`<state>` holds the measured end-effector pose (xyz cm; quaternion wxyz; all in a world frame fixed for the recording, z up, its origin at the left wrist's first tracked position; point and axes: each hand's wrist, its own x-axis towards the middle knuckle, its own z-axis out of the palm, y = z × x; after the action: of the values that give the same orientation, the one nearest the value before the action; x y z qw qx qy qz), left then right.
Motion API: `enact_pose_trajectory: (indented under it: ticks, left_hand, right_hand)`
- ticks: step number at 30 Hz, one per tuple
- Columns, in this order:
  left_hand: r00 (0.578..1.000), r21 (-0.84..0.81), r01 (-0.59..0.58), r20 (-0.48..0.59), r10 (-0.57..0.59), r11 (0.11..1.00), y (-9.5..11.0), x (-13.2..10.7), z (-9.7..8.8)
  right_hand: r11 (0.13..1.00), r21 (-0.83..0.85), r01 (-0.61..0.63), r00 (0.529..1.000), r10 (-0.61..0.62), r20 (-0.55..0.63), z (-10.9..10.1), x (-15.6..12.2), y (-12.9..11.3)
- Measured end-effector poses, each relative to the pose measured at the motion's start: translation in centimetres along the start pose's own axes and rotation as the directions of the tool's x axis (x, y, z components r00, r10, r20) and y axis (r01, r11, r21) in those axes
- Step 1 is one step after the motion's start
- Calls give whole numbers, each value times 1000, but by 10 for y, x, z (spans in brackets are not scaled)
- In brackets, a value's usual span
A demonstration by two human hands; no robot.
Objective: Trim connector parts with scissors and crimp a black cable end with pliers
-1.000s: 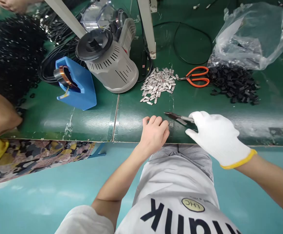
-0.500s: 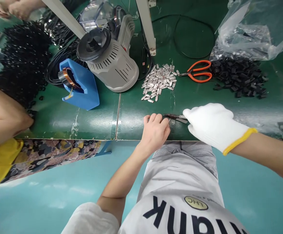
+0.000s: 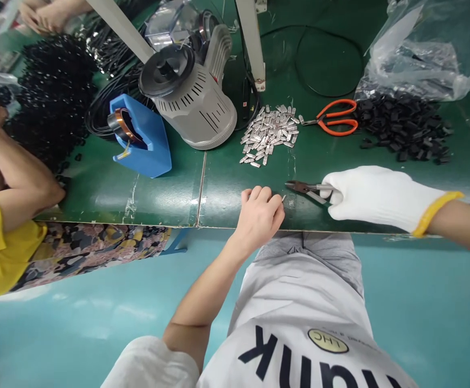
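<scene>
My right hand (image 3: 374, 194), in a white knit glove, is closed around the handles of diagonal cutters (image 3: 299, 187). Their dark jaws point left, a short gap away from my other hand. My bare left hand (image 3: 260, 213) is at the table's front edge with its fingers curled and pinched. A thin silvery tip of a small metal piece (image 3: 283, 198) sticks out beside the index finger; the rest of it is hidden. Beyond both hands lies a pile of small metal connectors (image 3: 269, 132).
Orange-handled pliers (image 3: 338, 117) lie right of the connectors, beside black plastic caps (image 3: 407, 126) and a clear bag (image 3: 416, 59). A grey machine (image 3: 194, 105) and blue tape dispenser (image 3: 148, 143) stand left. A co-worker's arm (image 3: 20, 153) rests near black parts (image 3: 53, 97).
My right hand has drawn the cutters to the right, away from my left hand. The left hand keeps its pinch almost in place. The view has shifted slightly.
</scene>
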<state>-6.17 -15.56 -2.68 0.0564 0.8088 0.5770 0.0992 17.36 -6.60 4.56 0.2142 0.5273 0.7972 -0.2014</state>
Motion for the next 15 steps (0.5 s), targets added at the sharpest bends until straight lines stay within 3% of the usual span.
enact_pose_trajectory:
  ticks: [5,8,10,12,13,15]
  left_hand:
    - [1000,-62,18,-14,-19,998,-4,0,0]
    - [998,-142,44,-30,-49,989,-6,-2,-4]
    - [990,-304,97,-70,-124,948,-3,-3,-11]
    - [970,-609,160,-50,-238,777,3,-3,-19]
    - [961,-771,188,16,-276,609,7,-1,-22]
    - [949,-949,258,213,-233,183,17,3,-27]
  right_hand:
    - [997,64,-33,999,32,19,10,-9,18]
    - [975,222,14,998,-26,55,10,-12,24]
    - [926,376,38,988,-91,125,7,-16,23]
    - [852,521,57,964,-182,192,6,-22,19]
    - [814,577,68,951,-227,208,7,-25,16]
    - [765,637,95,937,-285,202,12,-32,8]
